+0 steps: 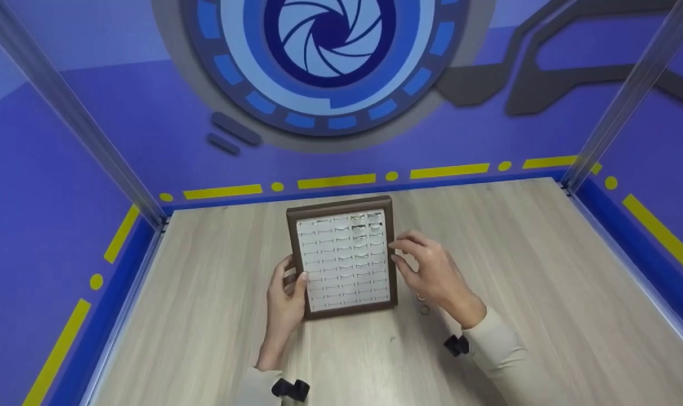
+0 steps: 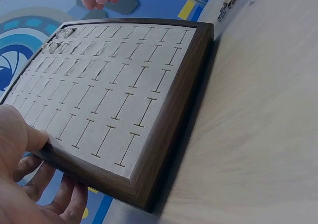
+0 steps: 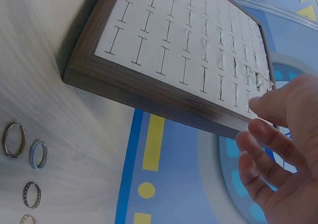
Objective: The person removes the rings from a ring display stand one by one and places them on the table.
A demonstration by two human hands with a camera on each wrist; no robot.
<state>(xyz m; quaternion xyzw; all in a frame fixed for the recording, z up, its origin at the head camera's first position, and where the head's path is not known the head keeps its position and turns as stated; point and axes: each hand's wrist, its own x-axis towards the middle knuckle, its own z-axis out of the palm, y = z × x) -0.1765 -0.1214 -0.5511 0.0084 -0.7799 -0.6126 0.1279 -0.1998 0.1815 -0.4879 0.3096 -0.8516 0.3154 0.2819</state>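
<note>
A ring display board (image 1: 347, 259) with a brown wooden frame and a white slotted pad stands tilted up on the table. My left hand (image 1: 285, 301) grips its left edge, thumb on the front and fingers behind, as the left wrist view shows. Several rings (image 1: 367, 221) sit in slots at the pad's upper right. Beside the right edge is my right hand (image 1: 434, 273), its thumb and fingertips near the frame with a gap between them. No ring shows between those fingers (image 3: 266, 129). Most of the other slots (image 2: 117, 105) hold no ring.
Several loose rings, among them a silver one (image 3: 38, 154) and a bronze-coloured one (image 3: 14, 139), lie on the wood-grain table (image 1: 217, 270) under the right forearm. Blue printed panels (image 1: 122, 141) wall in the back and sides, with metal posts at the corners.
</note>
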